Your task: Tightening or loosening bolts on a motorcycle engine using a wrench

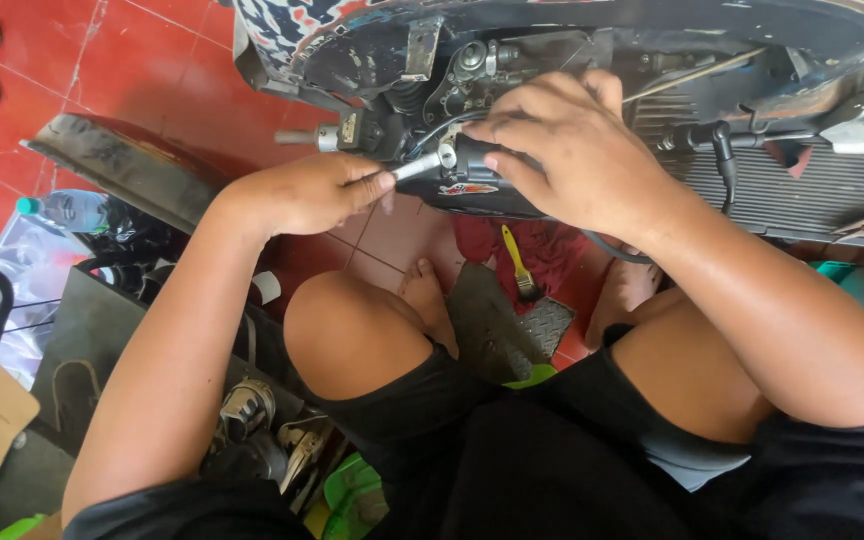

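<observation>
Black engine part clasped by right hand; left hand grip pinching metal tool.

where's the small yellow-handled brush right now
In the head view the small yellow-handled brush lies on a red cloth on the floor, below the right hand and beside a dark textured mat, between the person's knees.

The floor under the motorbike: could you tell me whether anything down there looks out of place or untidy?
Yes. A yellow-handled brush lies loose on a crumpled red rag beneath the engine, by the bare feet. A detached dark body panel lies on the red tiles beside a plastic bottle lying on its side.
</observation>
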